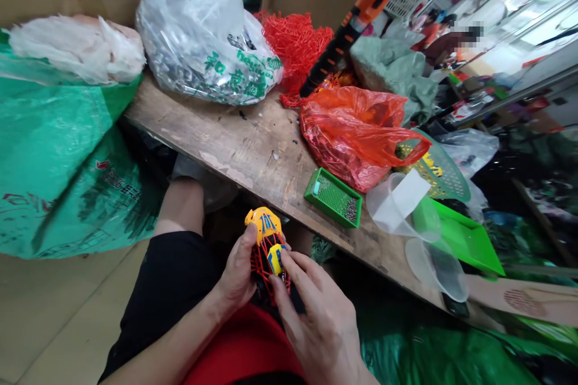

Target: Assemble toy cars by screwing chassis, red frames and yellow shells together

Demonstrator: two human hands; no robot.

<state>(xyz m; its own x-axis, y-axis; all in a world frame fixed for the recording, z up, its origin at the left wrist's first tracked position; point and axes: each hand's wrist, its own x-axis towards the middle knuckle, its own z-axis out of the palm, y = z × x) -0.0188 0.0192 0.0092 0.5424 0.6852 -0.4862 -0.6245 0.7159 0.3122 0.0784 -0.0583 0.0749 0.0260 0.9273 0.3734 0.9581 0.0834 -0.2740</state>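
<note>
Over my lap, my left hand is closed round the side of a toy car with a yellow front shell and a red lattice frame. My right hand pinches a small yellow and blue panel against the middle of the car, thumb on one side and fingers on the other. Whether the panel is seated on the frame is not clear. The car's lower side is mostly hidden by my hands. On the table, a green screw tray holds small dark screws at one end.
On the wooden table are a full clear bag, red lattice parts, a red bag, clear tubs and a bright green tray. An orange-black power tool hangs above. Green sacks stand left. People sit far right.
</note>
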